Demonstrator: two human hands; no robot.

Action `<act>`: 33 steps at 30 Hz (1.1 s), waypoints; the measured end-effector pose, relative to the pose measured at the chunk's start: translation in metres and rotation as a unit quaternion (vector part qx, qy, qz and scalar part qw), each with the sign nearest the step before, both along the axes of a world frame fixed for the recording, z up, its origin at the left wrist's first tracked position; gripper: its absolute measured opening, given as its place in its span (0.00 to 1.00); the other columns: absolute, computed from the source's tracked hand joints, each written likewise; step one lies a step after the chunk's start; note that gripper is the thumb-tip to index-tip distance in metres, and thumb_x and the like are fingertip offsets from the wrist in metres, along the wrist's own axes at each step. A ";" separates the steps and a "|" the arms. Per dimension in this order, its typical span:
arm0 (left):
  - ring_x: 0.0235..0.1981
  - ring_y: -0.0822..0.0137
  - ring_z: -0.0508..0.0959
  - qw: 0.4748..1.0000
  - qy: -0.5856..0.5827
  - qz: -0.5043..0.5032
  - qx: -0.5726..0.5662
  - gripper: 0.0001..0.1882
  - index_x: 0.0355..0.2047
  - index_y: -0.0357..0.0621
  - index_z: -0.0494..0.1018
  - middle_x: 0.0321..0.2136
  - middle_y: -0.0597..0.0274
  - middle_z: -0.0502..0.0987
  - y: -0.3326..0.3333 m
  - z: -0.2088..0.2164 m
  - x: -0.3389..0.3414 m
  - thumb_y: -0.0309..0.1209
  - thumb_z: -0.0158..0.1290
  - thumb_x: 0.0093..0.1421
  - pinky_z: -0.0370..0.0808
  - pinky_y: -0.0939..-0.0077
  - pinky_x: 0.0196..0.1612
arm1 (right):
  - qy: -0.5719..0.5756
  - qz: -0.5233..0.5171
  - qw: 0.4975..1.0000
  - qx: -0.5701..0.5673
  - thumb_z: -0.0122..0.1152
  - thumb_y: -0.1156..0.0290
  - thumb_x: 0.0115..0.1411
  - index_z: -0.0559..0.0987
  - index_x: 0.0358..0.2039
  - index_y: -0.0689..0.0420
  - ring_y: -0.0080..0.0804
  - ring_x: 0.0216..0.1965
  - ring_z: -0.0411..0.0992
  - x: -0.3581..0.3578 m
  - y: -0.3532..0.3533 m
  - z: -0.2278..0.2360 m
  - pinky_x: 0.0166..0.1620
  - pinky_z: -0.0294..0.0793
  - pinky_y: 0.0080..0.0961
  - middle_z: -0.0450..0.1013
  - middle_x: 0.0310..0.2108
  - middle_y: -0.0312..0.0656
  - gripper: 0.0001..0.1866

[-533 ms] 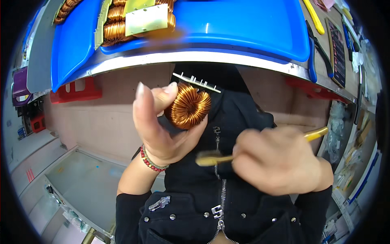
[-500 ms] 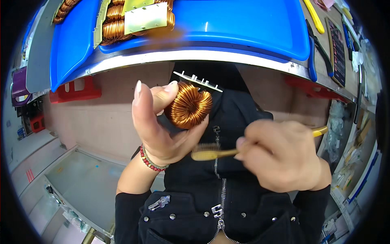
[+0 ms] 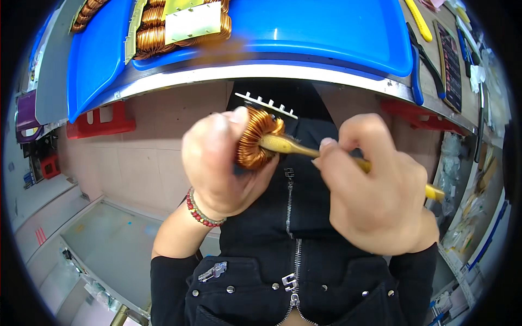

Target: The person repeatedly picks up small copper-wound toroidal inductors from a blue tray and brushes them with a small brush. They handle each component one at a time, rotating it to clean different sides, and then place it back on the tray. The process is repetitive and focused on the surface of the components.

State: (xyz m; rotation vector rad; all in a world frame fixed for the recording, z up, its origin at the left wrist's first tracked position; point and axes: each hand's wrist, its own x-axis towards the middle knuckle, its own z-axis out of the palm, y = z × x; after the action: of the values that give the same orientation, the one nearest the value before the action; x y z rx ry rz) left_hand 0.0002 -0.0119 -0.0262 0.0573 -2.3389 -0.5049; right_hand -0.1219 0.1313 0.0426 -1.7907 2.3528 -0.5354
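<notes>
My left hand [image 3: 217,160] grips a copper-wound toroid coil [image 3: 251,142] in front of my chest, its thumb and fingers around the coil's left side. A pale pinned base plate [image 3: 266,105] sits tilted along the coil's upper side. My right hand [image 3: 380,187] is closed round the handle of a yellow-handled brush [image 3: 288,145]. The brush's head lies across the coil's middle, over its centre hole. Its bristles are mostly hidden behind the head, against the windings.
On the workbench [image 3: 321,75] beyond my hands lies a blue tray [image 3: 326,27] with several copper coils [image 3: 155,39] on pale boards at its left. Blue-handled pliers [image 3: 417,76] and a yellow tool [image 3: 418,20] lie at the right. Red stools [image 3: 103,126] stand below.
My right hand has brought the brush up from below the coil onto its face. My left hand still holds the coil, now turned slightly, with its fingers curled further over.
</notes>
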 end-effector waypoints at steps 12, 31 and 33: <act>0.42 0.61 0.69 0.997 -0.043 -0.040 0.052 0.58 0.59 0.33 0.35 0.43 0.54 0.65 0.001 0.007 -0.002 0.22 0.64 0.34 0.66 0.68 0.46 | -0.029 0.362 0.932 -0.009 0.50 0.71 0.44 0.72 0.15 0.58 0.27 0.16 0.62 -0.009 -0.007 -0.007 0.59 0.55 0.36 0.56 0.16 0.36 0.06; 0.38 0.63 0.70 0.983 -0.094 -0.128 0.091 0.59 0.60 0.32 0.33 0.40 0.55 0.68 -0.016 0.033 -0.006 0.18 0.62 0.33 0.69 0.70 0.42 | 0.208 0.467 0.858 -0.045 0.48 0.70 0.40 0.67 0.12 0.57 0.25 0.24 0.66 -0.028 -0.006 0.001 0.56 0.65 0.30 0.57 0.18 0.34 0.06; 0.38 0.62 0.71 0.977 -0.107 -0.155 0.096 0.59 0.60 0.31 0.33 0.40 0.54 0.68 -0.016 0.037 -0.007 0.19 0.63 0.33 0.69 0.69 0.42 | 0.221 0.488 0.844 -0.030 0.49 0.70 0.39 0.69 0.12 0.57 0.26 0.26 0.67 -0.029 -0.008 0.001 0.56 0.64 0.29 0.58 0.18 0.34 0.06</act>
State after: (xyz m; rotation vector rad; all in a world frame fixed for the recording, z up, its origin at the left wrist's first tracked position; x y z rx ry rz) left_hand -0.0068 -0.0281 0.0112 -0.1743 -2.5143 -0.9178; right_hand -0.1512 0.1230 0.0437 -2.9924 1.2267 -0.0296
